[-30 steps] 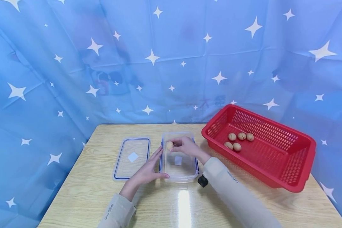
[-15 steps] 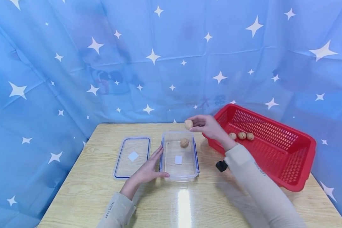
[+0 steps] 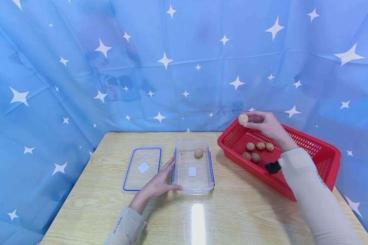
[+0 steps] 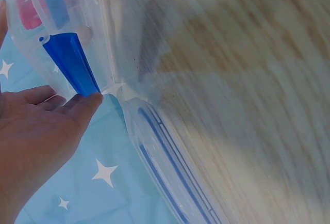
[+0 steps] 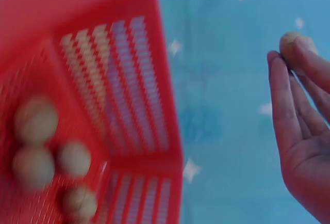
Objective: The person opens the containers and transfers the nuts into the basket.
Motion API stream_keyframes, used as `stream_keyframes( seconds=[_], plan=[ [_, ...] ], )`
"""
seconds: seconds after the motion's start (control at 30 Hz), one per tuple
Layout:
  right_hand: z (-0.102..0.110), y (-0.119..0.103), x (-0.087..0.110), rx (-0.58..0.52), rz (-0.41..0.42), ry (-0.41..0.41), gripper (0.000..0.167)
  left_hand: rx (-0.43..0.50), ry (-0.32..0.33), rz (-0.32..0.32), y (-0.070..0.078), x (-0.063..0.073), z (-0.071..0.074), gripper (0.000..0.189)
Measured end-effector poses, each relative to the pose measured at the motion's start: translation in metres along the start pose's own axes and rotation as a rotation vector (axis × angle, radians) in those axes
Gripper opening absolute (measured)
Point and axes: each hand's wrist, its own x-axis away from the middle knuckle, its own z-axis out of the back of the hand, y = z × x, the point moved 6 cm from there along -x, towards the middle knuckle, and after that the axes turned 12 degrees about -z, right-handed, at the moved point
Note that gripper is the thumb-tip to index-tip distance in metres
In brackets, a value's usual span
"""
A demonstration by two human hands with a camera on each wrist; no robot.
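My right hand (image 3: 266, 126) pinches a walnut (image 3: 243, 119) between thumb and fingertips, above the far left part of the red basket (image 3: 333, 160). The right wrist view has the pinched walnut (image 5: 295, 48) at its right edge. Several walnuts (image 3: 255, 157) lie on the basket floor. My left hand (image 3: 157, 183) rests along the left side of a clear plastic box (image 3: 194, 190), its fingers extended and its thumb at the near left corner. A single walnut (image 3: 198, 153) sits inside the box near the far end. A blue clip (image 4: 72, 64) of the box meets the left fingertips.
The clear lid (image 3: 135, 170) with a blue seal lies flat left of the box. A white square label (image 3: 192, 171) shows on the box floor. Behind the wooden table (image 3: 171, 221) hangs a blue curtain (image 3: 184, 44) with white stars.
My right hand, with its walnut, has risen out of the box and moved right to above the basket. That uncovers the walnut lying in the box. The left hand stays in place.
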Motion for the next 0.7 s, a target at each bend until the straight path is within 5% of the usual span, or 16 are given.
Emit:
stream_keyframes(
  seconds=[0.23, 0.7],
  plan=[
    [0.018, 0.054, -0.002, 0.078, -0.144, -0.074, 0.066, -0.003, -0.001, -0.010, 0.000, 0.001, 0.000, 0.108],
    [0.017, 0.136, -0.003, 0.120, -0.240, -0.235, 0.062, -0.010, 0.002, 0.002, 0.000, 0.001, -0.001, 0.108]
  ],
)
